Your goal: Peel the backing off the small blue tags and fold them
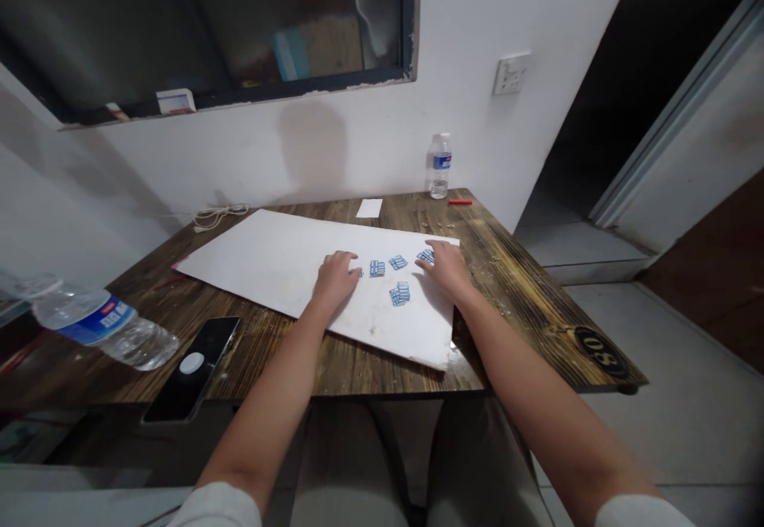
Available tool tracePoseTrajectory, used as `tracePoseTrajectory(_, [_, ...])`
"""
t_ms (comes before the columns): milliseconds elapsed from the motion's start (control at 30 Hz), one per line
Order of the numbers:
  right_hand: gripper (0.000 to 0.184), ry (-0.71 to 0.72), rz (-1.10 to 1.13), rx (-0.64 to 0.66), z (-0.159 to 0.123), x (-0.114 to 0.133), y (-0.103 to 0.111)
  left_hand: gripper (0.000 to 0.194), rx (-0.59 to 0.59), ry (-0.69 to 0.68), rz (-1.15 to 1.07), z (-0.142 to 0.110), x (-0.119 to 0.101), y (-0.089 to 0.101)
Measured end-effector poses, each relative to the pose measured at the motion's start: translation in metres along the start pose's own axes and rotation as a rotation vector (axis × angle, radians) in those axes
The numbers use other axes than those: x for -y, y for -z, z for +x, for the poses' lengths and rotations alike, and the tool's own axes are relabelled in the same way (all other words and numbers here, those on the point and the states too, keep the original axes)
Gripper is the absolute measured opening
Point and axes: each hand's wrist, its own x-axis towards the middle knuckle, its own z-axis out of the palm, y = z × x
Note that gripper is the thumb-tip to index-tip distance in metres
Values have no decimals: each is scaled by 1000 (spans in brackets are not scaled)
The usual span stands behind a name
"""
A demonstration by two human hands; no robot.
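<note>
Blue-patterned pieces (377,268) lie in small clusters on the white board (256,252), three of them between my two hands and clear of my fingers. My left hand (335,279) is to their left, thumb and forefinger spread apart, with a sliver of blue (360,274) just beside the thumb tip. My right hand (446,268) has another cluster (425,255) between its parted thumb and forefinger; whether they pinch it, I can't tell.
</note>
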Motion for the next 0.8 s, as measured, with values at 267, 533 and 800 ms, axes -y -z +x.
tracePoseTrajectory(267, [49,244,119,278,-4,11,-9,40,316,-375,-157,-9,-22,-5])
tracePoseTrajectory(533, [61,300,207,300,-5,16,-7,46,160,-200,-166,-7,-12,7])
tracePoseTrajectory(800, [60,341,118,284,-2,18,-11,41,145,-248,-122,-9,-13,2])
